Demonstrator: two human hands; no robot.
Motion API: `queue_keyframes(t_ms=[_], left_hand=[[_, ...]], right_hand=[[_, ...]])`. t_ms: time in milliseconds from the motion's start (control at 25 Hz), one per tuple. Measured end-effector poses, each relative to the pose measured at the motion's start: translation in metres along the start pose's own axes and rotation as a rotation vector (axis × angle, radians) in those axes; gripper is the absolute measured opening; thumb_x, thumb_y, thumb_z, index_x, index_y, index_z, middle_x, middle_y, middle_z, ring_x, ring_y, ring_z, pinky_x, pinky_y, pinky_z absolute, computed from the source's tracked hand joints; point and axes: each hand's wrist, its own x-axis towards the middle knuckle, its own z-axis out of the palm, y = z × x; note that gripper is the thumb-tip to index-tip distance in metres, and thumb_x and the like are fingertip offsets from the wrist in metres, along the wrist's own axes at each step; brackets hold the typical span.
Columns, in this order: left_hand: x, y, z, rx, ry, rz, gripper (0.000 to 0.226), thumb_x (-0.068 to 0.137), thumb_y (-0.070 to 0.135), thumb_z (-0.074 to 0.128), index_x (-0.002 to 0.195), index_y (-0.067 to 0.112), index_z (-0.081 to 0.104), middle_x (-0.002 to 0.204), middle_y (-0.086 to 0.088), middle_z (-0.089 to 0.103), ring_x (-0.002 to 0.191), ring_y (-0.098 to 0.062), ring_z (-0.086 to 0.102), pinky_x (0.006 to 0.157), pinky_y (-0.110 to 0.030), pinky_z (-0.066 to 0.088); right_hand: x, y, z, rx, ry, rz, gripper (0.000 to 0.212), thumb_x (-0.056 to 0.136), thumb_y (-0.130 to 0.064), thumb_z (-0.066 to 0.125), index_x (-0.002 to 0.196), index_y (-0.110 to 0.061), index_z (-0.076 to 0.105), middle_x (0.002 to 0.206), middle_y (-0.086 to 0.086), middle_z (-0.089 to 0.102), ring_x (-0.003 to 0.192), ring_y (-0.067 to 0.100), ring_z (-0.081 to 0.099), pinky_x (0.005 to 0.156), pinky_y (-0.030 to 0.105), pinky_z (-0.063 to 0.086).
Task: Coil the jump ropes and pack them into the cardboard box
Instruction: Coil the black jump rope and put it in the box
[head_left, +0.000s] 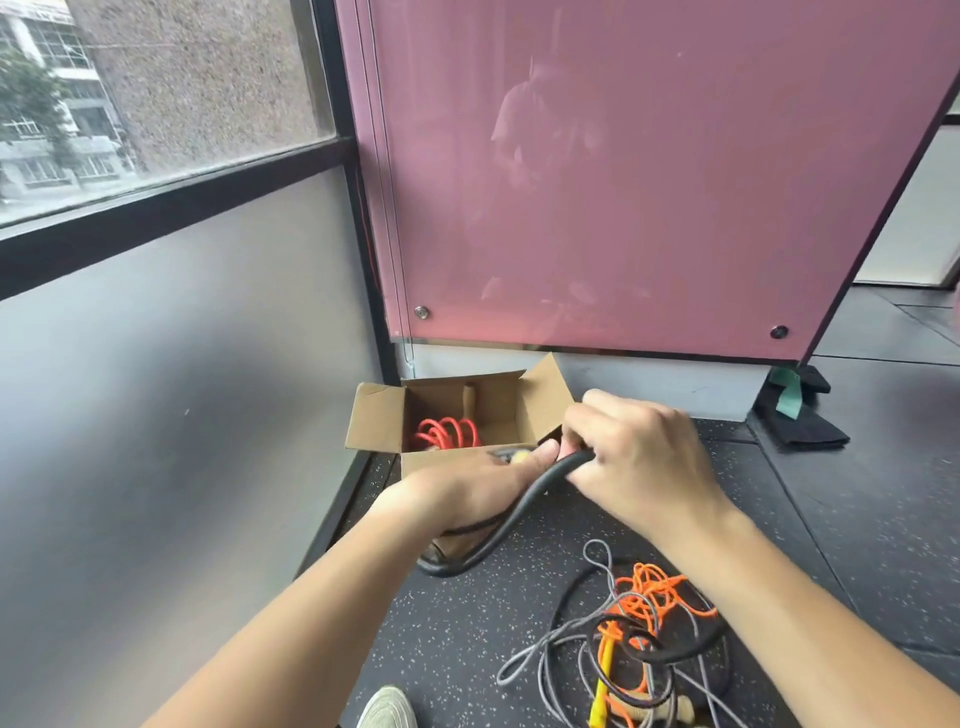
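An open cardboard box (376, 418) stands on the dark floor by the wall, with a coiled red rope (448, 433) and a wooden handle inside. In front of the box my left hand (467, 488) grips a looped thick black jump rope (498, 525), thumb on top. My right hand (639, 457) pinches the same black rope near its upper end. On the floor at the lower right lies a tangled pile of jump ropes (639, 634): grey, orange and black cords with a yellow handle.
A frosted glass wall with a black frame (171, 364) runs along the left. A pink panel (623, 182) rises behind the box. A black object with green tape (795, 410) sits at the panel's right corner. My shoe (388, 709) shows at the bottom edge.
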Motion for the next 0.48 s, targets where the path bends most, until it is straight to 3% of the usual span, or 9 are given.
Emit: queue_keyframes(t_ms=[40, 80, 120, 160, 240, 320, 400, 480], left_hand=[[-0.007, 0.003, 0.002, -0.108, -0.145, -0.029, 0.111, 0.062, 0.104, 0.012, 0.127, 0.030, 0.061, 0.120, -0.003, 0.070, 0.110, -0.022, 0.067, 0.097, -0.038, 0.052], [-0.013, 0.005, 0.006, -0.254, -0.298, -0.071, 0.103, 0.065, 0.102, 0.012, 0.114, 0.027, 0.062, 0.092, -0.003, 0.072, 0.081, -0.016, 0.071, 0.075, -0.031, 0.058], [-0.019, 0.008, 0.008, -0.377, -0.466, -0.095, 0.098, 0.065, 0.101, 0.012, 0.102, 0.022, 0.058, 0.069, -0.001, 0.065, 0.056, -0.012, 0.063, 0.055, -0.024, 0.054], [-0.023, 0.008, 0.011, -0.483, -0.613, -0.073, 0.098, 0.061, 0.103, 0.014, 0.094, 0.019, 0.054, 0.059, 0.000, 0.056, 0.044, -0.011, 0.054, 0.047, -0.021, 0.048], [-0.031, 0.007, 0.013, -0.683, -0.787, 0.067, 0.099, 0.055, 0.106, 0.028, 0.091, 0.017, 0.051, 0.059, 0.000, 0.046, 0.042, -0.011, 0.047, 0.044, -0.019, 0.045], [-0.032, 0.007, 0.012, -0.850, -0.869, 0.256, 0.085, 0.059, 0.096, 0.054, 0.092, 0.018, 0.051, 0.061, 0.003, 0.044, 0.043, -0.009, 0.045, 0.045, -0.019, 0.044], [-0.037, 0.014, 0.010, -1.004, -0.844, 0.421, 0.062, 0.067, 0.068, 0.075, 0.093, 0.018, 0.051, 0.062, 0.004, 0.043, 0.044, -0.009, 0.045, 0.046, -0.019, 0.042], [-0.038, 0.021, 0.004, -1.232, -0.687, 0.534, 0.050, 0.064, 0.049, 0.082, 0.091, 0.018, 0.053, 0.061, 0.003, 0.042, 0.044, -0.010, 0.043, 0.045, -0.019, 0.041]], right_hand=[[0.001, 0.006, 0.001, 0.008, 0.032, 0.055, 0.024, 0.060, -0.016, 0.081, 0.063, -0.019, 0.057, 0.060, -0.001, 0.056, 0.051, 0.031, 0.056, 0.043, 0.030, 0.042], [0.002, 0.012, 0.002, 0.026, 0.066, 0.124, 0.022, 0.062, -0.016, 0.080, 0.063, -0.019, 0.058, 0.058, -0.002, 0.058, 0.052, 0.032, 0.057, 0.044, 0.030, 0.044], [0.004, 0.021, 0.004, 0.051, 0.099, 0.202, 0.022, 0.065, -0.016, 0.080, 0.063, -0.019, 0.058, 0.056, -0.002, 0.059, 0.052, 0.034, 0.058, 0.046, 0.031, 0.046], [0.004, 0.030, 0.006, 0.081, 0.117, 0.288, 0.022, 0.067, -0.016, 0.079, 0.064, -0.019, 0.058, 0.053, -0.002, 0.059, 0.052, 0.034, 0.057, 0.048, 0.032, 0.048], [0.002, 0.043, 0.011, 0.147, 0.084, 0.427, 0.023, 0.069, -0.016, 0.077, 0.062, -0.019, 0.055, 0.048, -0.002, 0.055, 0.051, 0.034, 0.053, 0.048, 0.034, 0.048], [-0.002, 0.040, 0.019, 0.259, -0.013, 0.480, 0.020, 0.070, -0.016, 0.070, 0.061, -0.018, 0.053, 0.049, 0.000, 0.055, 0.054, 0.034, 0.055, 0.048, 0.036, 0.047], [-0.005, 0.029, 0.031, 0.353, -0.122, 0.505, 0.020, 0.074, -0.019, 0.063, 0.061, -0.016, 0.049, 0.061, 0.009, 0.064, 0.063, 0.033, 0.062, 0.053, 0.038, 0.047], [-0.005, 0.014, 0.040, 0.355, -0.247, 0.531, 0.020, 0.081, -0.021, 0.059, 0.064, -0.017, 0.047, 0.073, 0.012, 0.068, 0.074, 0.036, 0.063, 0.060, 0.037, 0.047]])
